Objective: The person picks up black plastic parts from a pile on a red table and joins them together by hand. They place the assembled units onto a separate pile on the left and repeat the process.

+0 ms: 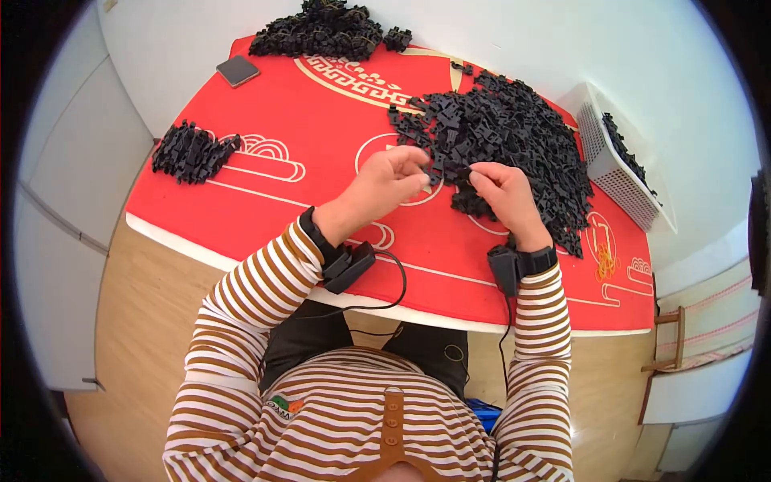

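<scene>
Over the near edge of a large pile of small black plastic parts [514, 128], my right hand [506, 193] pinches one black plastic part [463, 174] between thumb and fingertips. My left hand [389, 183] hovers just left of it, fingers curled with a gap between thumb and forefinger. Nothing shows in that gap. A few loose black parts lie under and beside both hands. Each wrist wears a black strap with a cabled box.
The red patterned tablecloth [321, 217] carries a bundled row of black parts [193, 153] at left, another heap [321, 30] at the back, and a dark flat square object [238, 71]. A white basket [618, 161] with black parts stands right, near yellow rubber bands [605, 263].
</scene>
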`<state>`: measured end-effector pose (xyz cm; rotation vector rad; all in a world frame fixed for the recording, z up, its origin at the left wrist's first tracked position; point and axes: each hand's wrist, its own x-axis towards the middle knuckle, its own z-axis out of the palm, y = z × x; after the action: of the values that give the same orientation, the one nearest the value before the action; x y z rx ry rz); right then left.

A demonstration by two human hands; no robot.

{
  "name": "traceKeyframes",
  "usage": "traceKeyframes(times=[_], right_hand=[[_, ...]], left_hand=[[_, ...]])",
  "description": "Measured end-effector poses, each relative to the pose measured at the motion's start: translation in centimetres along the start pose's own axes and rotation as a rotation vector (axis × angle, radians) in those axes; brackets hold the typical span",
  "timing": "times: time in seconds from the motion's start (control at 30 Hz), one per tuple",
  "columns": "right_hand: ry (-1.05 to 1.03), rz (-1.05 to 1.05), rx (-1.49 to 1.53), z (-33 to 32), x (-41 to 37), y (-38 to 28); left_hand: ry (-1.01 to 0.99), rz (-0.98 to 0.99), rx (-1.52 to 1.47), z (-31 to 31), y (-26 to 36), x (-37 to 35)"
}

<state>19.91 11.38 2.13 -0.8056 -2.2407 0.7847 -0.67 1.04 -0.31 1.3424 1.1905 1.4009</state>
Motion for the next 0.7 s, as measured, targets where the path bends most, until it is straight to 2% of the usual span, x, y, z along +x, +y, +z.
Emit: traceKeyframes(times=[0.07,0.13,0.2,0.3,0.33,0.4,0.47,0.5,0.6,0.7], right_hand=[[-0.014,-0.035,0.076,1.0,-0.2,-0.7],[-0.086,-0.282,-0.056,1.8,-0.5,-2.3],[-0.213,-0.266,-0.001,1.4,-0.6,-3.4],[0.064,-0.165,0.019,-1.1,-0.6,-2.2],[0.075,-0.131,0.004,-2.4,-0.8,-1.3],[-0.037,-0.065,-0.085,-4.0,-1.4,-0.6],[-0.128,-0.124,-0.235,-3.5,-1.5,-0.4],[-0.151,-0.295,-0.354,-3.0,-1.3,0.0],[-0.142,-0.307,-0.464,-1.5,-1.7,0.6],[-0.089,-0.347,-0.444,-1.6,-1.5,0.8]], left_hand=[[0.019,0.093,0.024,1.1,-0.1,-0.2],[-0.065,0.092,0.034,1.2,0.3,-0.4],[-0.191,0.029,0.016,0.7,0.6,-0.4],[-0.086,-0.066,-0.065,0.3,0.7,-0.4],[-0.044,-0.089,-0.107,0.2,0.6,-0.4],[-0.029,-0.180,-0.263,0.0,0.3,-0.2],[-0.038,-0.252,-0.413,-0.1,-0.1,-0.2],[-0.055,-0.265,-0.417,0.0,-0.1,-0.2],[-0.102,-0.298,-0.429,0.1,0.1,-0.3],[-0.117,-0.321,-0.461,0.2,0.5,-0.5]])
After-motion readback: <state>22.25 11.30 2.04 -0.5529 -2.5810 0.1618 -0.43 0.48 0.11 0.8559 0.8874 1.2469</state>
